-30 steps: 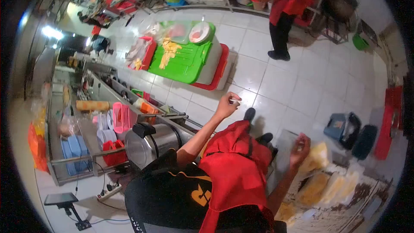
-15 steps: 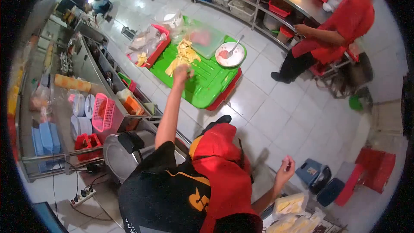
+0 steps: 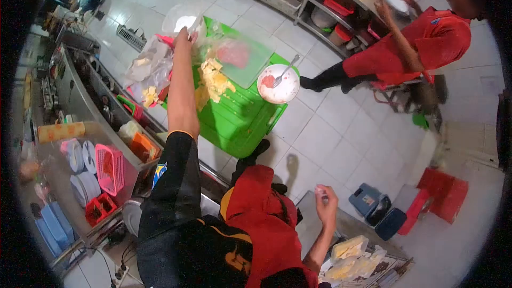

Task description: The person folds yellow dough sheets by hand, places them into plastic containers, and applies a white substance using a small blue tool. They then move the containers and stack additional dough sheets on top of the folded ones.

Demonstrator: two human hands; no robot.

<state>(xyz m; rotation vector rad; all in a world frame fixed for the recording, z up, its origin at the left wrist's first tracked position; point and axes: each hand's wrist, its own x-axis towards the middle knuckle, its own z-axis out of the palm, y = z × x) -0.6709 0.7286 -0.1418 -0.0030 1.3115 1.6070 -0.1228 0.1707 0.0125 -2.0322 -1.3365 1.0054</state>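
Right hand: is curling narrowly around a small pink piece, too small to identify.
Packed yellow food: is lying just beyond the right forearm, at the lower right.
Left hand: is reaching over the far left corner of the green lid, near the white tub; whether its fingers are gripping anything, I cannot tell.
Yellow strips: are lying in a loose heap on the green lid, right of the left forearm.
White bowl: is sitting at the lid's right edge, a spoon leaning in it beside reddish food.
Clear container: is resting between strips and bowl.
Co-worker: is holding a white plate near the shelves.
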